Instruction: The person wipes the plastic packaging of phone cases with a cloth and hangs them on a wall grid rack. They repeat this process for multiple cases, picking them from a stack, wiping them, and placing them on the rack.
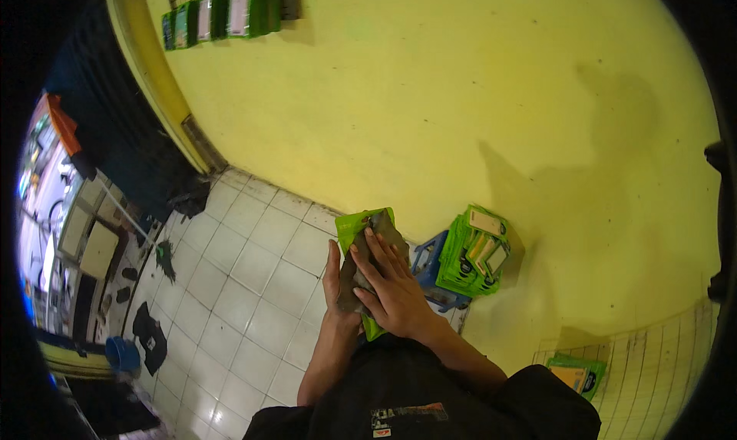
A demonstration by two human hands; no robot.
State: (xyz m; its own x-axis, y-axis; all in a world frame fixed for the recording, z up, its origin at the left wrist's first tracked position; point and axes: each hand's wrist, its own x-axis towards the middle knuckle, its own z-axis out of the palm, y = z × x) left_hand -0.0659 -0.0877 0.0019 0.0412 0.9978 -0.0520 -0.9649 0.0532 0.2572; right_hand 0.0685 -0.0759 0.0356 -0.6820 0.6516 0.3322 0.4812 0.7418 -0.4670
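A green plastic package (349,226) is held in front of my chest, its top and bottom ends showing around a dark grey cloth (352,283). My left hand (339,290) supports the package from beneath and the left side, thumb upright along its edge. Flat on top of the cloth, my right hand (391,293) presses with the fingers pointing up and left. Most of the package's face is hidden under the cloth and my right hand. Just right of my hands, a pile of similar green packages (475,250) rests on a blue plastic stool (429,267).
A yellow wall (403,112) rises ahead; green packages (239,11) hang on a wire rack at upper left. Another green package (578,376) hangs on a wire grid at lower right. On the tiled floor (230,279) stand a broom (165,258), a blue bucket (121,353) and a dark cloth (151,339).
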